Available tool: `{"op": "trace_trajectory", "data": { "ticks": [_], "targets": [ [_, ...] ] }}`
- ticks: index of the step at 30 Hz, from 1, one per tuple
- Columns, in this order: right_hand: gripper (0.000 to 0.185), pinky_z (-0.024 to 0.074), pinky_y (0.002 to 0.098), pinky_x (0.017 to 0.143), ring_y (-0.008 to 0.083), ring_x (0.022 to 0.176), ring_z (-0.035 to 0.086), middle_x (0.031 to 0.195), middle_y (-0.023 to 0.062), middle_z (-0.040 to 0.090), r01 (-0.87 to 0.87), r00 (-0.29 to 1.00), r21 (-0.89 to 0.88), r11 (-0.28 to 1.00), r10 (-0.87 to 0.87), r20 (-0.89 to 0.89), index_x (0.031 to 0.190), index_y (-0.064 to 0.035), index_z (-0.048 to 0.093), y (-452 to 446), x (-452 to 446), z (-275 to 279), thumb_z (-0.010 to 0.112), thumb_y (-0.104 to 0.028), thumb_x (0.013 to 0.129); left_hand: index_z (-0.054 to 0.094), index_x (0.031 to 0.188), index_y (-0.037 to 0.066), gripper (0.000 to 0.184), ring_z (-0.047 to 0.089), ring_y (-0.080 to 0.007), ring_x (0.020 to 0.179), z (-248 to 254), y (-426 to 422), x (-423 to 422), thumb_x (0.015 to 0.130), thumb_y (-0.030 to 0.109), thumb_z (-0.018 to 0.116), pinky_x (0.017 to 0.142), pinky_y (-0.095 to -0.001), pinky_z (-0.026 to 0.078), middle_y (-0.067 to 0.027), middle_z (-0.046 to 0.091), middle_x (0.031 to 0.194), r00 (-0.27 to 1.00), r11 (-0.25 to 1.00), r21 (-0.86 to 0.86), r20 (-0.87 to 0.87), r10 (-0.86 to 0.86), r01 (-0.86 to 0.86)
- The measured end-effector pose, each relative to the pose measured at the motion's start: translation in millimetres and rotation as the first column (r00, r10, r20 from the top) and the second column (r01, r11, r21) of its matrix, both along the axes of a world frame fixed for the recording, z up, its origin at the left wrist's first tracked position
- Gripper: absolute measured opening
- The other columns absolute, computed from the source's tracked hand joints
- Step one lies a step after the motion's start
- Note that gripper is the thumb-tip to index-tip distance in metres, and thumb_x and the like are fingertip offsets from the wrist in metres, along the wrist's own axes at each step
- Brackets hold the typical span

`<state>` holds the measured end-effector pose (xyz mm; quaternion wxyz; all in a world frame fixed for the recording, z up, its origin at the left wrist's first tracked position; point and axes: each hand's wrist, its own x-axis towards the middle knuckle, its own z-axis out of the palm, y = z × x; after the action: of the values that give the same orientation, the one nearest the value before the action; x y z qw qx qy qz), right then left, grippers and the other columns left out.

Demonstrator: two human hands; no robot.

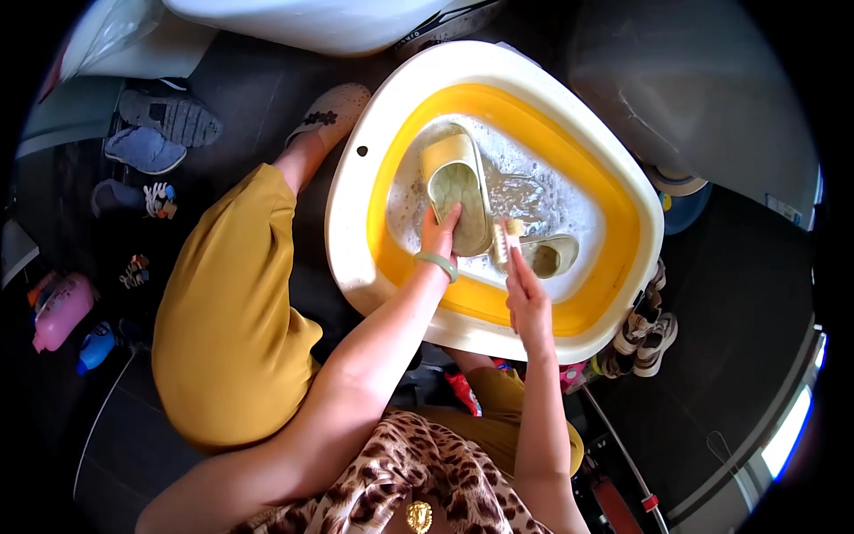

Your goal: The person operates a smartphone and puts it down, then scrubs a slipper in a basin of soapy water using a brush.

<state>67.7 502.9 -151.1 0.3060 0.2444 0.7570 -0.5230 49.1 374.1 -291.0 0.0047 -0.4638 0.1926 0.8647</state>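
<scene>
A white basin with a yellow inner wall (614, 258) holds soapy water. My left hand (439, 233), with a green bangle at the wrist, grips the heel end of a pale green slipper (470, 200) above the suds. Its yellowish strap points away from me. In my right hand (531, 303) is a small scrubbing brush (502, 244), its bristles close to the slipper's right side near the heel. I cannot tell whether they touch it. A second green slipper (551, 256) lies in the water behind the brush, partly hidden by it.
Grey-blue shoes (147, 149) lie at the upper left, a pink bottle (62, 310) and a blue bottle (96, 347) at the far left. Sneakers (656, 343) stand right of the basin, below a large grey container (694, 98). My clog-clad foot (336, 116) is beside the basin.
</scene>
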Motion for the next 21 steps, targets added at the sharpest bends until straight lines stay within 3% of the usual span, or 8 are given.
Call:
{"op": "trace_trajectory", "data": {
  "ticks": [2, 6, 11, 13, 15, 17, 18, 21],
  "targets": [
    [0.041, 0.0426, 0.0187, 0.066, 0.0042, 0.076, 0.048, 0.108, -0.003, 0.059, -0.152, 0.977, 0.009, 0.988, 0.151, -0.149, 0.132, -0.0089, 0.048, -3.4, 10.3, -5.0, 0.052, -0.005, 0.091, 0.048, 0.119, 0.007, 0.038, 0.06, -0.0209, 0.097, -2.8, -1.2, -0.6, 0.085, 0.013, 0.063, 0.083, -0.0365, 0.051, -0.0107, 0.06, 0.109, 0.999, 0.999, 0.043, 0.051, -0.014, 0.012],
    [0.035, 0.0448, 0.0259, 0.08, 0.0086, 0.093, 0.057, 0.112, 0.009, 0.064, -0.33, 0.858, 0.289, 0.899, 0.413, -0.305, 0.127, -0.0089, 0.051, -12.2, -28.0, -43.3, 0.051, -0.012, 0.093, 0.051, 0.117, 0.007, 0.032, 0.063, -0.0208, 0.091, 0.0, -12.9, 3.1, 0.087, 0.015, 0.06, 0.079, -0.0356, 0.053, -0.0105, 0.063, 0.103, 0.986, 0.976, 0.151, 0.021, -0.162, 0.157],
    [0.034, 0.0459, 0.0272, 0.069, 0.0093, 0.08, 0.059, 0.09, 0.0133, 0.068, -0.239, 0.968, 0.324, 0.915, 0.251, 0.003, 0.125, -0.0136, 0.054, -33.7, -119.0, -85.4, 0.049, -0.028, 0.094, 0.054, 0.114, 0.004, 0.032, 0.064, -0.0221, 0.088, -4.6, -13.1, 3.3, 0.086, 0.015, 0.063, 0.075, -0.0356, 0.054, -0.0119, 0.063, 0.102, 0.982, 0.948, 0.271, 0.037, -0.184, 0.168],
    [0.034, 0.045, 0.0256, 0.066, 0.0072, 0.076, 0.055, 0.092, 0.0106, 0.066, -0.282, 0.953, 0.317, 0.906, 0.304, -0.021, 0.126, -0.0113, 0.053, -32.8, -108.7, -72.5, 0.048, -0.026, 0.095, 0.054, 0.115, 0.004, 0.032, 0.064, -0.0222, 0.088, -8.1, -7.4, 2.8, 0.086, 0.015, 0.062, 0.075, -0.0358, 0.054, -0.0119, 0.063, 0.103, 0.988, 0.944, 0.305, 0.049, -0.149, 0.127],
    [0.035, 0.0415, 0.0252, 0.08, 0.0097, 0.095, 0.052, 0.11, 0.0091, 0.059, -0.277, 0.908, 0.183, 0.943, 0.32, -0.272, 0.127, -0.0046, 0.049, -20.3, -64.8, -54.2, 0.047, -0.015, 0.094, 0.052, 0.115, 0.003, 0.031, 0.064, -0.0227, 0.087, 3.7, -5.3, -4.3, 0.088, 0.014, 0.06, 0.074, -0.0365, 0.055, -0.0124, 0.063, 0.102, 0.997, 0.925, 0.376, 0.037, -0.063, 0.045],
    [0.036, 0.0381, 0.0248, 0.093, 0.0122, 0.115, 0.049, 0.129, 0.0075, 0.053, -0.31, 0.892, 0.137, 0.941, 0.338, -0.3, 0.129, 0.0022, 0.046, -9.3, -18.6, -28.2, 0.047, -0.004, 0.093, 0.052, 0.115, 0.002, 0.03, 0.064, -0.0228, 0.088, -1.3, -2.3, -6.9, 0.089, 0.017, 0.057, 0.075, -0.0371, 0.055, -0.0123, 0.063, 0.102, 0.998, 0.927, 0.371, 0.014, -0.056, 0.047],
    [0.037, 0.0402, 0.0248, 0.091, 0.0123, 0.11, 0.052, 0.122, 0.0094, 0.058, -0.37, 0.907, 0.246, 0.896, 0.406, -0.113, 0.128, 0.0025, 0.047, -5.4, -0.6, -12.9, 0.048, -0.002, 0.092, 0.053, 0.114, 0.002, 0.029, 0.064, -0.0228, 0.088, -3.6, -3.7, -10.8, 0.091, 0.019, 0.055, 0.077, -0.0377, 0.055, -0.0122, 0.063, 0.102, 0.998, 0.936, 0.349, -0.023, -0.05, 0.055],
    [0.036, 0.0447, 0.0268, 0.083, 0.0142, 0.098, 0.06, 0.106, 0.0169, 0.064, -0.33, 0.874, 0.346, 0.878, 0.423, -0.238, 0.128, -0.0073, 0.05, -6.9, 9.0, -31.7, 0.05, -0.011, 0.092, 0.053, 0.113, 0.0, 0.028, 0.065, -0.0228, 0.087, -6.2, -9.4, -20.5, 0.091, 0.018, 0.055, 0.076, -0.0376, 0.055, -0.0129, 0.064, 0.101, 0.999, 0.907, 0.42, -0.027, -0.019, 0.029]
  ]
}}
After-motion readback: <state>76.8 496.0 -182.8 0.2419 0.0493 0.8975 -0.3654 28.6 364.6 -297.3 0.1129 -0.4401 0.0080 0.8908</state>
